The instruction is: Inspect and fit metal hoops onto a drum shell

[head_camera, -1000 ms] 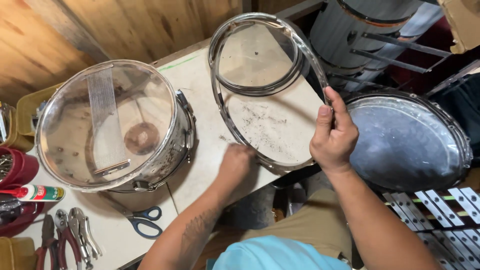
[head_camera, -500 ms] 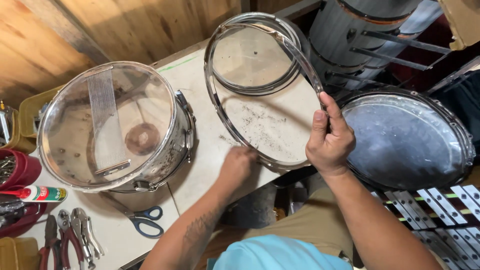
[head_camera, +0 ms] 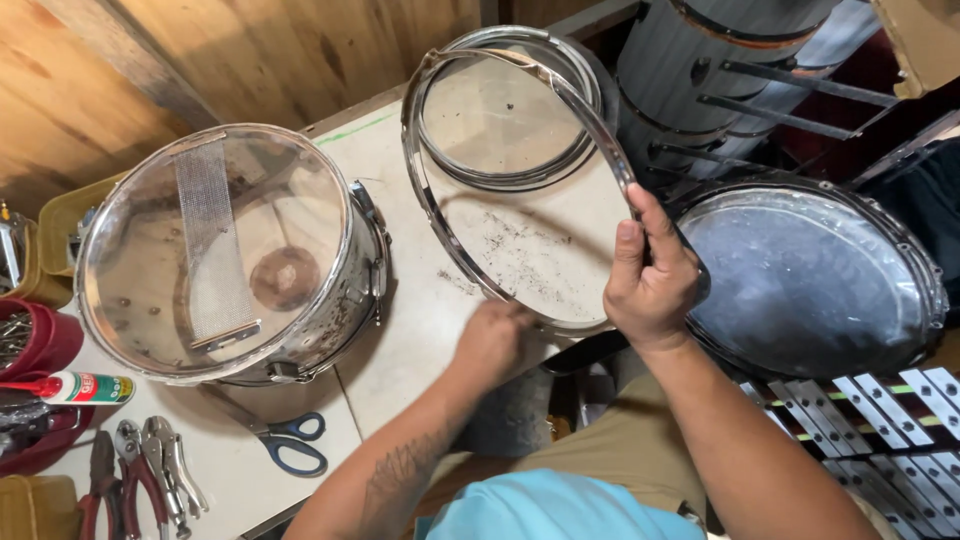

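The hoop (head_camera: 440,215) has tipped higher; right hand (head_camera: 650,280) clamps its thin, stiff rim, left hand (head_camera: 492,338) curled beneath.

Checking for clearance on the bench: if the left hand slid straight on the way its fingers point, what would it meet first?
Probably the near edge of the metal hoop, which the left hand already touches; beyond lies the clear drumhead. Depth is hard to judge.

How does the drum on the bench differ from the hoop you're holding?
The snare drum is a full chrome shell resting on the workbench; the metal hoop is a bare ring, tilted up in both hands. The snare drum carries a clear head and a snare-wire strip; the metal hoop is open. Both are round and shiny metal.
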